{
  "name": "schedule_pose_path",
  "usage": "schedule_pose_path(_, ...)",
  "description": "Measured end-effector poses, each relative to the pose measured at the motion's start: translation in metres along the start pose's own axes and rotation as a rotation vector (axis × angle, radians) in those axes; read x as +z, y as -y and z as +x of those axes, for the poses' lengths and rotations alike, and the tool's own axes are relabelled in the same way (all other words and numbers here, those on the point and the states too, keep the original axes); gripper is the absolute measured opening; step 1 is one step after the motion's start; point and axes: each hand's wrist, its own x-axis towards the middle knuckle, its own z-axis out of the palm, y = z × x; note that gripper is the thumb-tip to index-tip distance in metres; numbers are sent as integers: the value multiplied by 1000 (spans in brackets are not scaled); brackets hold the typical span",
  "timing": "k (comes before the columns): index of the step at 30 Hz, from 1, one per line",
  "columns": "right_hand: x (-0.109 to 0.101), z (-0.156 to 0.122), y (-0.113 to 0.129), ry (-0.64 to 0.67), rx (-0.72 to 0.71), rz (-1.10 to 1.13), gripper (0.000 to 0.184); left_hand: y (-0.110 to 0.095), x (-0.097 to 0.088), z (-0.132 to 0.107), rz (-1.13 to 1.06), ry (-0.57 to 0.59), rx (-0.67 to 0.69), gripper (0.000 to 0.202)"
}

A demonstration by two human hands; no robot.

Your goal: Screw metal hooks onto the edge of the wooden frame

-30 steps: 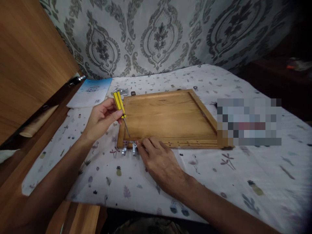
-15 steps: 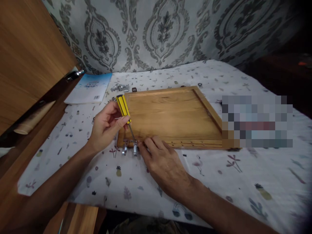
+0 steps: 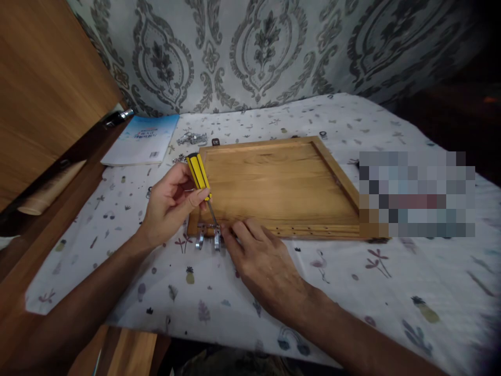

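My left hand [image 3: 168,201] is closed around the yellow and black handle of a screwdriver [image 3: 199,175]. The shaft slants down to the base of a shiny metal hook [image 3: 216,240] on the near edge of a wooden framed board [image 3: 270,177]. A second metal hook [image 3: 200,239] sits just left of it. My right hand [image 3: 254,248] rests on that same edge, fingers bent, with its fingertips against the base of the right hook; the exact contact is partly hidden. Small dark holes run along the board's near edge to the right of this hand.
Behind the board's left corner lies a pile of metal hooks [image 3: 191,138], with small metal pieces [image 3: 180,158] nearby. A blue and white booklet [image 3: 143,138] lies at the back left. A patterned cloth [image 3: 156,292] covers the table. A pixelated patch hides the right side.
The view has shifted very slightly. Both hands, the screwdriver and the hooks keep nearly the same positions on the board.
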Motion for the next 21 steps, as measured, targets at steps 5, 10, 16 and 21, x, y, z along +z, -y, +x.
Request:
schedule_pose_path(5, 0, -2, 0, 31, 7, 10, 31, 0, -1, 0, 0, 9, -3, 25)
schedule_pose_path(10, 1, -1, -1, 28, 4, 16, 28, -2, -4, -1, 4, 51, -27, 21)
schedule_pose_path(16, 1, -2, -1, 23, 5, 19, 33, -4, -5, -2, 67, 30, 6, 24)
schedule_pose_path(21, 3, -3, 0, 20, 4, -7, 35, -7, -3, -4, 115, -1, 30, 28)
